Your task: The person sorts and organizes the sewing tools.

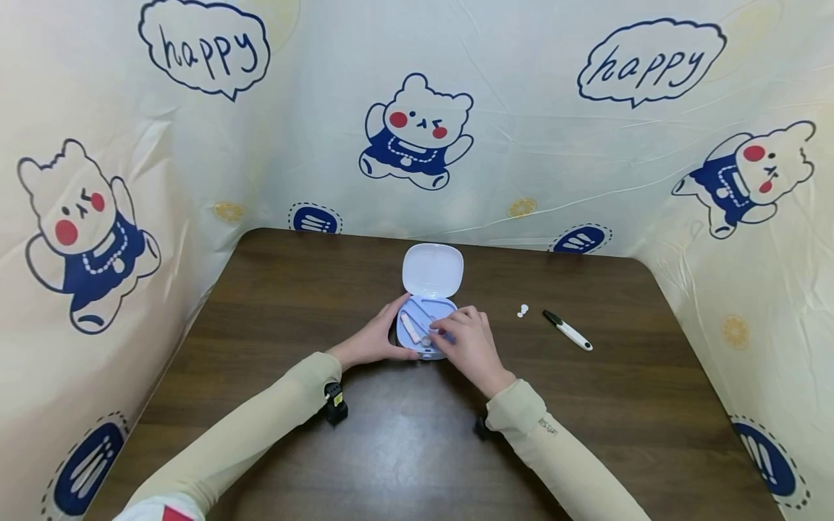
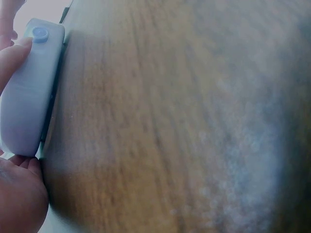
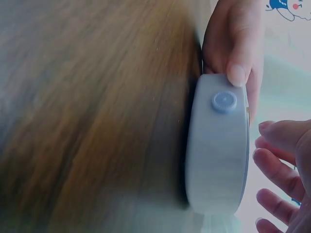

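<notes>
A light blue hinged case (image 1: 445, 309) lies on the table with its whitish lid (image 1: 433, 269) raised at the back. Inside are a small white stick (image 1: 410, 328) and little clear round parts near the front. My left hand (image 1: 373, 339) grips the case from its left side, thumb at the front corner. In the right wrist view, that thumb lies near the round front button (image 3: 224, 101). My right hand (image 1: 470, 341) is over the right half of the case, fingers bent down into it. Whether its fingertips pinch anything is hidden.
Small white round pieces (image 1: 523, 310) lie to the right of the case. Beyond them is a white pen with a black end (image 1: 568, 331). Printed cloth (image 1: 521, 145) hangs around the back and sides of the dark wooden table (image 1: 404, 449).
</notes>
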The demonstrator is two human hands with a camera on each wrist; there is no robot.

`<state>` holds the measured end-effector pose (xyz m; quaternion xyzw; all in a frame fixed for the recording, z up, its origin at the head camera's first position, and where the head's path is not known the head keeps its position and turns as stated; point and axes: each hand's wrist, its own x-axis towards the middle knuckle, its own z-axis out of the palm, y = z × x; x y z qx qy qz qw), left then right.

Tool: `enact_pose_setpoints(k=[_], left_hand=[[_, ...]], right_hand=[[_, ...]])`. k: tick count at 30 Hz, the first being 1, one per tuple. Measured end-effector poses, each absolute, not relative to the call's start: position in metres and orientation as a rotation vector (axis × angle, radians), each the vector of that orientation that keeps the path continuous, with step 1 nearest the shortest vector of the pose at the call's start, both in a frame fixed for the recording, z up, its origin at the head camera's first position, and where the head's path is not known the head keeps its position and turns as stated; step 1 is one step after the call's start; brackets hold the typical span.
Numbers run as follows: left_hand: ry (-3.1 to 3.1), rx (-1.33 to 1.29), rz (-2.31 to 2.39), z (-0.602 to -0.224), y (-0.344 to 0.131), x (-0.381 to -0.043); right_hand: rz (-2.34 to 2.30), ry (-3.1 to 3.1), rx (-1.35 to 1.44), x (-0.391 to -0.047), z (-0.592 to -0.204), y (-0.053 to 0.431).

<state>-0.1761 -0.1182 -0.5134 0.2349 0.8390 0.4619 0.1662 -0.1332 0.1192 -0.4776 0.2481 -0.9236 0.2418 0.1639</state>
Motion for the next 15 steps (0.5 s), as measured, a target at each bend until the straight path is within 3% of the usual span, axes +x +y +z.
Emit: enact_pose_setpoints(k=[15], left_hand=[[2.367,0.670,1.331,-0.509,-0.120,-0.177]], right_hand=[[0.716,-2.650,0.588,-0.131,-0.476,0.148]])
